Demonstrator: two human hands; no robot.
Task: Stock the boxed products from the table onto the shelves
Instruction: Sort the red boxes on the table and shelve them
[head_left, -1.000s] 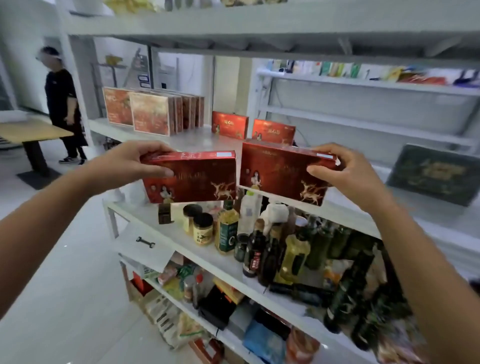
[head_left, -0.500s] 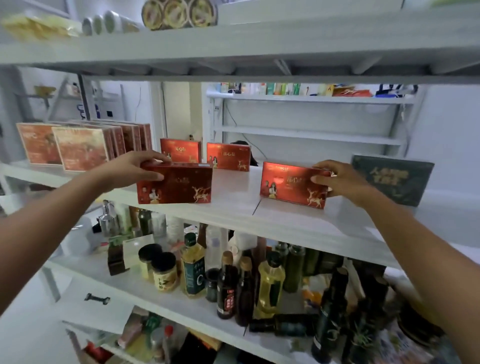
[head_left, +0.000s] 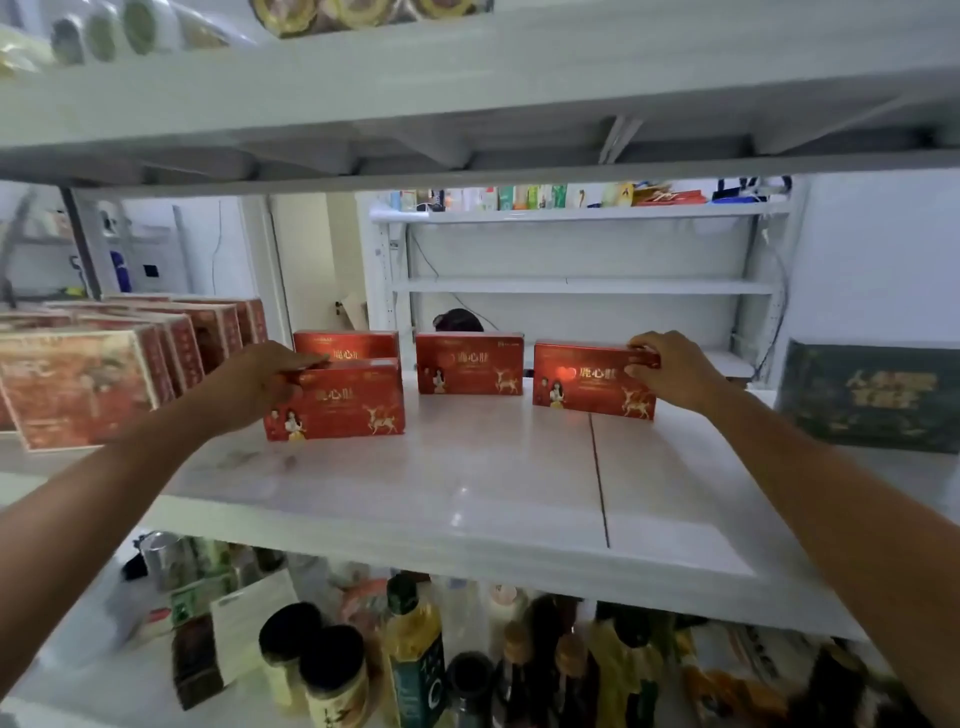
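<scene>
Two red boxes are being set upright on the middle shelf (head_left: 467, 499): the left red box (head_left: 337, 402) stands directly in front of a rear red box (head_left: 347, 345), and the right red box (head_left: 592, 382) stands to the right of a middle red box (head_left: 469, 364), with a gap between them. The left hand (head_left: 260, 382) is clamped over the upper left corner of its box, fingers across the top edge; the right hand (head_left: 670, 371) is clamped on the upper right corner of its box in the same manner. Each box is narrow in depth and is gripped at one high corner only, so a tip forward or backward is judged likely if a hand is pulled away with any drag. A backward push on the left red box is expected to knock the rear red box, which appears to be touching it or just behind it. The right red box sits near the seam (head_left: 597, 467) between shelf panels; a snag there during sliding is possible. The stacked patterned boxes (head_left: 78, 389) lie close beside the left forearm and may be brushed on withdrawal. A fall from the front edge would land among the bottles and jars (head_left: 415, 665) on the shelf below.
</scene>
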